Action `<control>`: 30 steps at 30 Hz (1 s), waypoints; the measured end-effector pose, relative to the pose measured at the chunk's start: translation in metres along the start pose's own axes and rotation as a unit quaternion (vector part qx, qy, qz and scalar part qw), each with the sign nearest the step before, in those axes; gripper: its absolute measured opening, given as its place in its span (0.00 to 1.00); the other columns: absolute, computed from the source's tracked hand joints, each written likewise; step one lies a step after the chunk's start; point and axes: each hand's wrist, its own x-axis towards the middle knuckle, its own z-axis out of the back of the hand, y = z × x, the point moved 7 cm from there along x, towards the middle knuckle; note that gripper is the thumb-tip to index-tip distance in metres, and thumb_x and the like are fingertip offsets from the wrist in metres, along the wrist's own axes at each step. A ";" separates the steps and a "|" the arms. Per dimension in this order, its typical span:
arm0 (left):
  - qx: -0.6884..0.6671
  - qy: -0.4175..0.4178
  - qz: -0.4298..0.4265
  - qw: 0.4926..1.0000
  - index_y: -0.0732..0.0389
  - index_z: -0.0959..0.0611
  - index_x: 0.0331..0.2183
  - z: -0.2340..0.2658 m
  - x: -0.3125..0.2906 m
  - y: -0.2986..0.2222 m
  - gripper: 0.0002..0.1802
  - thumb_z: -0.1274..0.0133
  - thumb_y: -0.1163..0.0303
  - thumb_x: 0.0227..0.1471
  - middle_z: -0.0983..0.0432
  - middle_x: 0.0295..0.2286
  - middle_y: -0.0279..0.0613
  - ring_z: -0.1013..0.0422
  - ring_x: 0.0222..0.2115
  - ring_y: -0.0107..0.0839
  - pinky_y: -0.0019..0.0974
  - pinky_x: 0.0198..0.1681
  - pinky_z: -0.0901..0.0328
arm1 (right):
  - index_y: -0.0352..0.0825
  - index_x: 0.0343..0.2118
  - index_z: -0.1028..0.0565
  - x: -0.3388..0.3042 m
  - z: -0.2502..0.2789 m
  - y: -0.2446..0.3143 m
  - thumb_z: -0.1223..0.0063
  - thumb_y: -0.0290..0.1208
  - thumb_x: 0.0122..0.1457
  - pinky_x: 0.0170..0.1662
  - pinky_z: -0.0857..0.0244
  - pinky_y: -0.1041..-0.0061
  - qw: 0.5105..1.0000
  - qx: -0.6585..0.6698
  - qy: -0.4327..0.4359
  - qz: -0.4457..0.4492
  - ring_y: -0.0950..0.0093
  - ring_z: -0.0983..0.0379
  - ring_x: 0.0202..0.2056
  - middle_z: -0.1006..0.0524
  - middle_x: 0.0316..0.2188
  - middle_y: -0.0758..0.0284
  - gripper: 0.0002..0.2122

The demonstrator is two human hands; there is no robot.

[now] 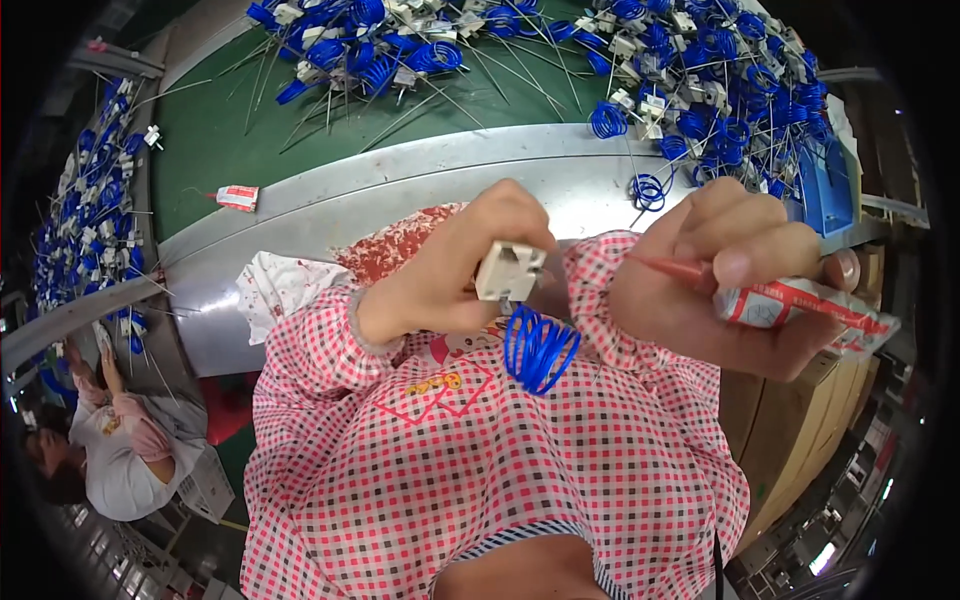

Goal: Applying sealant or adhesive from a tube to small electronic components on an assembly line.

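Item held: a cream-white block with a blue coil, located at the centre of the frame in front of the wearer's chest. The block is angular, with recesses in the face toward the camera. The coil hangs below it, tilted, its loops glossy and loosely stacked; a short metallic part shows where the two meet. The left hand grips the block, fingers bent around it.

Right of centre, the right hand is curled around a red-and-white tube. Its red nozzle points left toward the block and is apart from it.

The wearer's smock is pink, black and white check. A red-stained area lies behind the left hand; a white rag with red spots lies left of it.

The bench has a green top with a bare metal front edge. A second red-and-white tube lies on the green at upper left. Similar coil assemblies are heaped at upper centre, upper right and far left, thin wires protruding. One loose coil rests on the metal edge.

Room: a blue bin at right, cardboard boxes below it, a co-worker in a white top at lower left beside a white crate. The surroundings at the rim are dim.
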 end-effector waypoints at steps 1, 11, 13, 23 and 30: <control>-0.131 -0.019 0.079 0.988 0.59 0.32 0.36 -0.004 -0.001 0.010 0.24 0.44 0.83 0.33 0.36 0.31 0.42 0.37 0.28 0.30 0.29 0.30 0.42 | 0.29 0.40 0.34 -0.001 -0.002 -0.004 0.73 0.46 0.58 0.14 0.56 0.82 0.997 0.051 -0.039 -0.033 0.81 0.49 0.10 0.35 0.13 0.68 0.23; -0.374 0.016 0.142 0.916 0.64 0.36 0.38 -0.025 0.005 0.016 0.29 0.38 0.69 0.35 0.38 0.33 0.47 0.39 0.33 0.31 0.31 0.37 0.44 | 0.29 0.35 0.33 -0.019 -0.010 -0.004 0.64 0.41 0.55 0.14 0.57 0.83 0.984 0.013 -0.165 -0.060 0.82 0.50 0.08 0.36 0.10 0.72 0.17; -0.376 0.019 0.144 0.915 0.64 0.36 0.38 -0.026 0.006 0.016 0.28 0.39 0.69 0.36 0.38 0.33 0.47 0.39 0.33 0.30 0.30 0.37 0.44 | 0.30 0.34 0.34 -0.020 -0.009 -0.005 0.65 0.42 0.56 0.14 0.56 0.83 0.987 -0.005 -0.155 -0.043 0.82 0.51 0.09 0.36 0.11 0.72 0.17; -0.409 0.006 0.150 0.900 0.68 0.34 0.34 -0.028 0.011 0.020 0.20 0.43 0.78 0.37 0.34 0.30 0.45 0.36 0.28 0.27 0.27 0.29 0.40 | 0.30 0.36 0.35 -0.019 0.000 -0.011 0.68 0.41 0.58 0.14 0.54 0.84 0.993 -0.024 -0.087 -0.071 0.82 0.50 0.10 0.37 0.13 0.71 0.17; -0.373 -0.049 0.121 0.919 0.69 0.33 0.31 -0.028 0.009 0.022 0.15 0.48 0.82 0.37 0.33 0.27 0.43 0.37 0.24 0.24 0.24 0.27 0.41 | 0.31 0.37 0.35 -0.013 -0.010 -0.021 0.74 0.43 0.59 0.16 0.53 0.82 0.954 -0.067 0.189 -0.222 0.81 0.48 0.12 0.37 0.12 0.70 0.18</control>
